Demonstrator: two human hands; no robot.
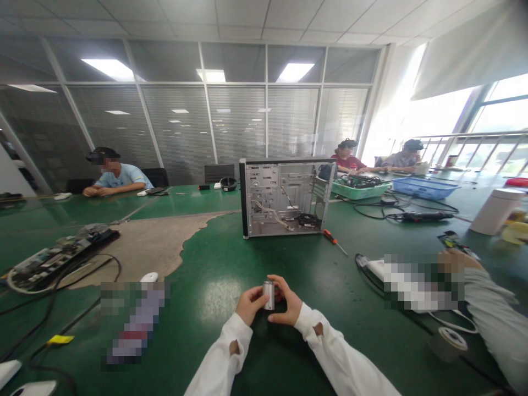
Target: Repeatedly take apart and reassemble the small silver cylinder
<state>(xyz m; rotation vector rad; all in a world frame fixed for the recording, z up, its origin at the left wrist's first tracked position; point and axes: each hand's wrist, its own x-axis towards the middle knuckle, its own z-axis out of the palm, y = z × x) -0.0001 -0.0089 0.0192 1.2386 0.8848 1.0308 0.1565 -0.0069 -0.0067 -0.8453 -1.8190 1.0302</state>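
Note:
A small silver metal cylinder (269, 295) is held upright above the green table in front of me. My left hand (249, 303) grips it from the left, the thumb lying across its near side. From the right, my right hand (289, 303) curls its fingers round the cylinder's top and far side, while its thumb points left just below the base. Beyond my hands stands an open computer case (289, 198) showing its bare metal inside, some loose wires and a black fan. An orange-handled screwdriver (335, 242) lies by the case's right front corner.
At left lies a power strip or board assembly (61, 258) with cables. Green (363, 190) and blue baskets (427, 188) stand back right. A co-worker's hand (451, 259) holds a small part near a white bottle (497, 212). A tape roll (449, 344) sits front right. More people sit behind.

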